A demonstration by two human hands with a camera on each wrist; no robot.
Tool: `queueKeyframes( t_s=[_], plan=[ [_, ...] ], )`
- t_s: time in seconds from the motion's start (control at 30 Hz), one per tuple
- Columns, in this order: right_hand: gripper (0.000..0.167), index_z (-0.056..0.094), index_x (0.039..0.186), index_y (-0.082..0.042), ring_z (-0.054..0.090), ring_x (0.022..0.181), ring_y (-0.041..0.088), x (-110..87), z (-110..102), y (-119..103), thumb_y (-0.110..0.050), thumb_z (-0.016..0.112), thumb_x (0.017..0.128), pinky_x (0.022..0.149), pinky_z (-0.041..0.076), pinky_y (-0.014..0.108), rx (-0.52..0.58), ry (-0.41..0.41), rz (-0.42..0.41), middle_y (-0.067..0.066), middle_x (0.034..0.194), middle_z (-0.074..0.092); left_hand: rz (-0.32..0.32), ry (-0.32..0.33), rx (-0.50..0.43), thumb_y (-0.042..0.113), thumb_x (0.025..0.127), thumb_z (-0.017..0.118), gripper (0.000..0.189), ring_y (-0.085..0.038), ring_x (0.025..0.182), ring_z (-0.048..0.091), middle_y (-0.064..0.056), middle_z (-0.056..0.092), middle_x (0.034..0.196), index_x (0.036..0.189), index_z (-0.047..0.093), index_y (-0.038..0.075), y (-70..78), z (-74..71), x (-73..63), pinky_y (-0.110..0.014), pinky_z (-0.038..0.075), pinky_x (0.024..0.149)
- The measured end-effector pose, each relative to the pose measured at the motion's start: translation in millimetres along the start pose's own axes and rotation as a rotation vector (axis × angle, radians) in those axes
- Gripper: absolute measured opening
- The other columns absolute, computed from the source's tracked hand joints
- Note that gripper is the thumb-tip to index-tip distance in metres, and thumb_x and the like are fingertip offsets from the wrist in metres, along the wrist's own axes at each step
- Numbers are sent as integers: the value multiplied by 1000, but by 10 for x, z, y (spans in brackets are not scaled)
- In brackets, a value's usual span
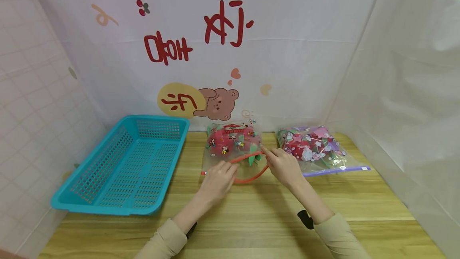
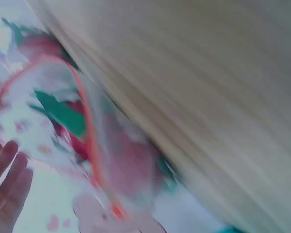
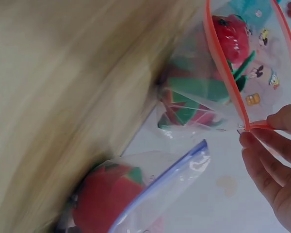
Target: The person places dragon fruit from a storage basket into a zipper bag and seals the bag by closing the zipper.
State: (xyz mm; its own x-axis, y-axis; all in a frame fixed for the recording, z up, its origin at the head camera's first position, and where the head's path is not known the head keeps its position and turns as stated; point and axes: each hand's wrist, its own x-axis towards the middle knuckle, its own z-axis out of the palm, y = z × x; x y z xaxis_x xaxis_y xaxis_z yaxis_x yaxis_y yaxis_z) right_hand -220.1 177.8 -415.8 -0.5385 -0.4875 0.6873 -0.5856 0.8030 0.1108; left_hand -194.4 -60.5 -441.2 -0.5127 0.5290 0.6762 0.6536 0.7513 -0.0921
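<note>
A clear zip bag (image 1: pixel 219 159) with cartoon prints and an orange-red zip edge stands with its mouth apart in the head view. Red and green items (image 3: pixel 231 41) show inside it; their kind is unclear. My right hand (image 1: pixel 285 167) pinches the zip edge at the right corner of the mouth, thumb against fingers in the right wrist view. At the left part of the upper rim, my left hand (image 1: pixel 219 181) has its fingers bent over the edge. The left wrist view shows only some left fingers (image 2: pixel 14 177), beside the bag, and its picture is blurred.
A second zip bag (image 1: pixel 309 147), purple-edged and filled with red and green things, lies on the right. The blue perforated basket (image 1: pixel 167 183) stands on the left. Printed cloth (image 1: pixel 287 51) hangs behind the wooden table (image 1: pixel 251 227).
</note>
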Motion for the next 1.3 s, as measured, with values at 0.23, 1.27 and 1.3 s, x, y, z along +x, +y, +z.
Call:
queueKeyframes(
  t_s=[0.23, 1.27, 1.3],
  plan=[
    [40, 73, 107, -10, 64, 65, 20, -122, 15, 18, 3, 76, 69, 45, 46, 26, -49, -65, -68, 5, 81, 72, -105, -171, 306, 32, 70, 82, 40, -20, 78, 59, -6, 59, 90, 94, 59, 8, -274, -58, -198, -26, 50, 52],
    [10, 61, 70, -9, 52, 56, 22, -301, 160, 112, -9, 61, 80, 48, 47, 32, -253, -13, -220, 6, 69, 57, -140, -263, 341, 7, 74, 68, 11, -19, 63, 61, -4, 60, 74, 79, 59, 10, -408, -34, -419, -32, 44, 44],
    [10, 61, 70, -9, 52, 56, 22, -308, 164, 117, -8, 61, 81, 48, 47, 32, -253, -4, -224, 6, 68, 56, -129, -261, 347, 6, 73, 68, 13, -19, 62, 61, -4, 59, 74, 79, 57, 10, -414, -34, -427, -31, 44, 43]
  ],
)
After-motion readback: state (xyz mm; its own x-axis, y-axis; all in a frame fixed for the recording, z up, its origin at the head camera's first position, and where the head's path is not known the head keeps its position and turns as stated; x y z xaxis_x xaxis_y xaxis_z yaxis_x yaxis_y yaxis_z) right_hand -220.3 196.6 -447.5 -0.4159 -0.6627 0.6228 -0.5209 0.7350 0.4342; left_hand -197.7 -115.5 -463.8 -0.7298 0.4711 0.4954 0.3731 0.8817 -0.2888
